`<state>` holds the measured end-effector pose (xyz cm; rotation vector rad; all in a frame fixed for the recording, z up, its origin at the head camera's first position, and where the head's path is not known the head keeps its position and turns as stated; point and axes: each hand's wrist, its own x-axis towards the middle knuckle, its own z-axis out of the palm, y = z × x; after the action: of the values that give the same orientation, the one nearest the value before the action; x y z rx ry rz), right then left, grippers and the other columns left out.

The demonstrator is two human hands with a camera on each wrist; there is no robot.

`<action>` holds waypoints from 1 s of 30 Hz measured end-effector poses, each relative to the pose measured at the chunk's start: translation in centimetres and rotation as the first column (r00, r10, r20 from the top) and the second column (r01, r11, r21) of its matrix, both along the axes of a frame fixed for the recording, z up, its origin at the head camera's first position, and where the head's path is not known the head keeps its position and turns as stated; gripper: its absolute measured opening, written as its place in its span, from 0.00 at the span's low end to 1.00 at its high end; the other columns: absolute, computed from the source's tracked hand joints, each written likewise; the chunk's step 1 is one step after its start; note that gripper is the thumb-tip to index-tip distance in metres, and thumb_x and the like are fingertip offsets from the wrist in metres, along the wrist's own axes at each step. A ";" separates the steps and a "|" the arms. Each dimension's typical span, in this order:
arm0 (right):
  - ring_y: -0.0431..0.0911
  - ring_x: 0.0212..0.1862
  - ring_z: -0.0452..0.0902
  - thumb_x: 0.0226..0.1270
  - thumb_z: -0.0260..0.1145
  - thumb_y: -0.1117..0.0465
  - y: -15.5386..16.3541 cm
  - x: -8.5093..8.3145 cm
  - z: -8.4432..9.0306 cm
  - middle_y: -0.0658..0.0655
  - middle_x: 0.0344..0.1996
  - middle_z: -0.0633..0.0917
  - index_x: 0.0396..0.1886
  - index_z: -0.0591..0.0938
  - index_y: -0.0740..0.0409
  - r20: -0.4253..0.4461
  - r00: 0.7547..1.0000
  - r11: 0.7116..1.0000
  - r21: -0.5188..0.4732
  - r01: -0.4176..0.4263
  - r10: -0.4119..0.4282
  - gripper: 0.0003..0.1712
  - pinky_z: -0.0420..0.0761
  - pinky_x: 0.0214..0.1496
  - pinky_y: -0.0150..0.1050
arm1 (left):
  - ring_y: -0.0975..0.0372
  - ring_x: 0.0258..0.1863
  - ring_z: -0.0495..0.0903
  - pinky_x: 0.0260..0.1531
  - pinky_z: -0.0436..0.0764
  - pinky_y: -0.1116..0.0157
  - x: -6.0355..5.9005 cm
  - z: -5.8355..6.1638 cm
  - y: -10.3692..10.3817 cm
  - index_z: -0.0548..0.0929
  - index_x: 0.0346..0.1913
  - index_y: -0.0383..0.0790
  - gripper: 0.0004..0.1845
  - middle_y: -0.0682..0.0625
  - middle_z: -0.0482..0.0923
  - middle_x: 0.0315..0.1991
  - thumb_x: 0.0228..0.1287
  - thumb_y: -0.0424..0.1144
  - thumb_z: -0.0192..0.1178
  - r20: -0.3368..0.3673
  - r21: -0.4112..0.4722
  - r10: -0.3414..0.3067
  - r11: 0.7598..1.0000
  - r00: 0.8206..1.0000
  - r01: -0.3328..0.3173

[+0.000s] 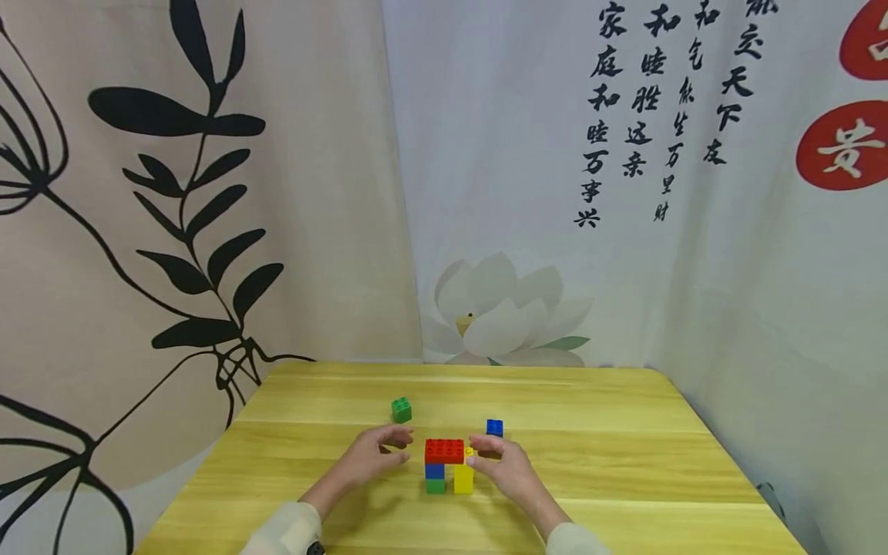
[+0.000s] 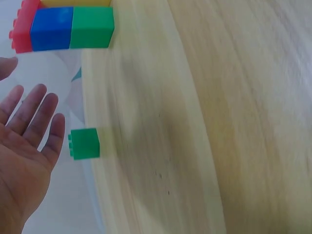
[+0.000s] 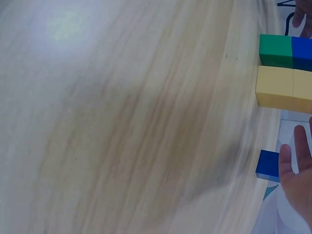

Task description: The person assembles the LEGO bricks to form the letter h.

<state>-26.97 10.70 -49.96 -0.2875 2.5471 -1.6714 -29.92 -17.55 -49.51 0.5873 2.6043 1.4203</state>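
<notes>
Roughly seven blocks (image 1: 444, 465), two hands (image 1: 509, 465)

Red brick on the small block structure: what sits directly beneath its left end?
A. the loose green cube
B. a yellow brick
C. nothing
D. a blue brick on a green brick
D: in the head view the red brick rests on a blue brick stacked on a green brick.

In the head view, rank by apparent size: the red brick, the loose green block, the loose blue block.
1. Red brick, clearly largest.
2. Loose green block and loose blue block: near alike; green looks slightly bigger, but too close to rank.
</notes>
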 end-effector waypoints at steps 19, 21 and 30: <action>0.49 0.53 0.79 0.66 0.68 0.51 0.1 0.0 -0.8 0.57 0.54 0.84 0.59 0.81 0.54 0.041 0.999 1.000 -0.021 -0.009 0.010 0.24 0.82 0.53 0.44 | 0.58 0.51 0.80 0.47 0.81 0.61 -2.4 -0.3 -2.9 0.82 0.56 0.44 0.15 0.48 0.84 0.50 0.70 0.41 0.60 -0.060 0.009 0.285 0.959 0.957 -0.285; 0.49 0.54 0.79 0.66 0.68 0.51 0.1 0.0 -0.7 0.58 0.55 0.84 0.59 0.81 0.54 0.048 0.999 1.000 -0.018 -0.008 0.009 0.24 0.82 0.54 0.45 | 0.57 0.51 0.79 0.48 0.81 0.59 -2.8 -0.3 -3.1 0.81 0.57 0.44 0.15 0.47 0.84 0.51 0.70 0.41 0.60 -0.043 0.023 0.304 0.953 0.952 -0.304; 0.49 0.53 0.80 0.65 0.68 0.51 0.1 0.0 -0.9 0.59 0.55 0.84 0.59 0.81 0.55 0.046 0.999 1.000 -0.027 -0.016 0.018 0.24 0.83 0.53 0.44 | 0.55 0.55 0.78 0.52 0.80 0.57 -4.3 -0.3 -3.6 0.79 0.60 0.43 0.18 0.48 0.82 0.53 0.70 0.42 0.59 0.022 0.059 0.348 0.935 0.937 -0.349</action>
<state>-26.96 10.80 -50.86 -0.2683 2.4843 -1.6871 -34.21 -21.16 -49.82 0.1203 2.7652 1.5964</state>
